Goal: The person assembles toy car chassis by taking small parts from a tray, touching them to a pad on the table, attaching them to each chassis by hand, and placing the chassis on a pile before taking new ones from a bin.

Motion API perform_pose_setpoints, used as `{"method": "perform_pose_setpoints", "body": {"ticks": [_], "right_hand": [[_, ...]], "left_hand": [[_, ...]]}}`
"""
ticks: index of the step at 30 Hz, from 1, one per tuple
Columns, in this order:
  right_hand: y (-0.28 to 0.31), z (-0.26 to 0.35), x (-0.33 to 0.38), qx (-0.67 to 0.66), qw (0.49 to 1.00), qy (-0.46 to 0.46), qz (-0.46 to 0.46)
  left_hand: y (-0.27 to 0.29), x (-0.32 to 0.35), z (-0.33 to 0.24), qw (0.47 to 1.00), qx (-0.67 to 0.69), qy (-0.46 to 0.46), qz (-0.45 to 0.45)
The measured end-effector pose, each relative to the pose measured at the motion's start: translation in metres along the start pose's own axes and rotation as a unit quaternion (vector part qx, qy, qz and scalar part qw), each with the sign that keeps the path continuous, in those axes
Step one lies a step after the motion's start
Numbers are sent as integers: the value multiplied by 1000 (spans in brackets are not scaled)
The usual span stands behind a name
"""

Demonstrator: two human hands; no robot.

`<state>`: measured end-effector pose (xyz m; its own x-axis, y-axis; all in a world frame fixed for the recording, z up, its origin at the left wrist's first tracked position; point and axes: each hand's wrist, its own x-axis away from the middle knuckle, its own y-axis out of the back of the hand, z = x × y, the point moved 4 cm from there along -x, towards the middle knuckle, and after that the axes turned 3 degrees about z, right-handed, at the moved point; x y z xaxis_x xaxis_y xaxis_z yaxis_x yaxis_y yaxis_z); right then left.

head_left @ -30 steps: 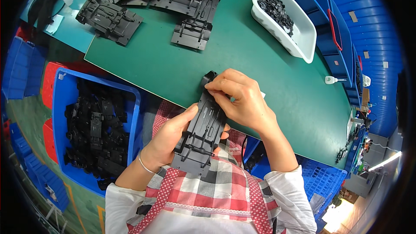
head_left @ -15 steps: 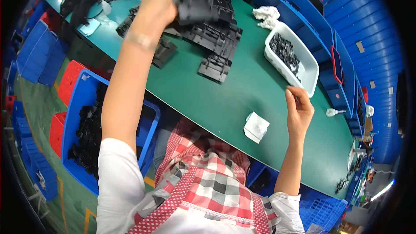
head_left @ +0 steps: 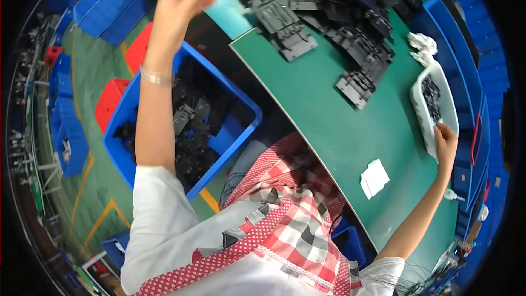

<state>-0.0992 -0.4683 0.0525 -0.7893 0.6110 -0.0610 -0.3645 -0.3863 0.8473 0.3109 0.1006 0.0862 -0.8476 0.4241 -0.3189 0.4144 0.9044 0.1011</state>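
My left hand [head_left: 183, 4] is raised beyond a blue bin [head_left: 241, 134]. Its fingers are bent and smeared by motion, and no part shows in it. Inside the bin lie many black plastic parts [head_left: 192, 115]. My right hand [head_left: 447, 141] is at the near end of a white tray [head_left: 419, 111], thumb and fingers pinched together; what they hold, if anything, cannot be made out. Small black pieces [head_left: 431, 97] fill part of that tray. Black moulded plastic parts [head_left: 359, 46] are heaped across the far side of the green table [head_left: 312, 98], one lying apart to the left.
A folded white paper [head_left: 375, 178] lies near the table's front edge. Beyond the tray are a crumpled white cloth [head_left: 422, 48] and a row of blue bins [head_left: 457, 49]. Red stools [head_left: 111, 101] stand by the floor bin, with stacked blue crates [head_left: 109, 8] farther left.
My view has turned left. The black part has left my left hand, which now hangs toward the floor bin's side. My right hand remains by the white tray, fingers still pinched.
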Motion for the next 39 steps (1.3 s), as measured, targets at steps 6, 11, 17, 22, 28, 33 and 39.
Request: {"method": "perform_pose_setpoints", "body": {"ticks": [6,11,17,22,28,33,39], "right_hand": [[-24,-24,-42,-51,986,-82,134],[-10,-49,-42,11,987,-120,102],[-6,-61,-40,10,987,-135,88],[-3,-54,-47,-13,993,-108,36],[6,-85,-41,-116,980,-156,-27],[-2,-80,-39,-92,980,-168,-52],[3,-70,-23,-164,975,-66,-137]], "left_hand": [[147,245,203,914,-274,295,-44],[170,350,258,672,-511,524,-112],[153,357,266,617,-601,508,-12],[178,365,258,837,-365,400,-84],[98,276,120,925,109,332,-148],[43,224,31,933,146,302,-129],[-21,192,-8,949,188,247,-60]]}}
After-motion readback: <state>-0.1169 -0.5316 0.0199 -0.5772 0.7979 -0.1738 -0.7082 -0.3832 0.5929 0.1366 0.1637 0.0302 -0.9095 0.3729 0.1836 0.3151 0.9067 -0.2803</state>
